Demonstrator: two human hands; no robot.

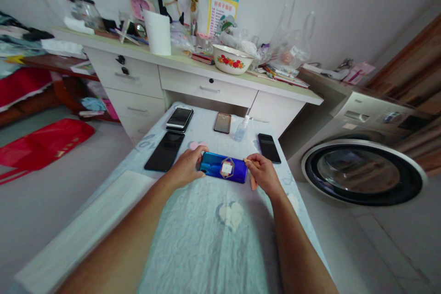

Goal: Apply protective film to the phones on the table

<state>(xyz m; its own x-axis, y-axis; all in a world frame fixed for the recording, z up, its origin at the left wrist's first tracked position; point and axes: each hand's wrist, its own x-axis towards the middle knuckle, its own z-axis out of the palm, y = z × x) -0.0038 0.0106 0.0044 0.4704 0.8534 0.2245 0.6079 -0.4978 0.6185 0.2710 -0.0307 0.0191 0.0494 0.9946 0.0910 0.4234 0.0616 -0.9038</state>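
A shiny blue smartphone (pixel 212 164) lies back side up, with a ring holder and a pale square at its middle. My left hand (pixel 187 165) grips its left end between thumb and fingers. At the phone's right end, my right hand (pixel 264 172) is closed on an orange cloth (pixel 254 183), part of which hangs below the fingers. The cloth touches the phone's upper right corner. Behind the phone stand a clear spray bottle (pixel 240 129) and a brownish phone case (pixel 222 123). A dark phone (pixel 269 148) lies to the right.
On the left of the cloth-covered table (pixel 213 239) are a large black phone (pixel 164 151) and a stack of phones (pixel 179 119). A pale board or folded strip (pixel 93 220) runs along the left edge. Beyond are a drawer desk (pixel 186 85) and a washing machine (pixel 361 124).
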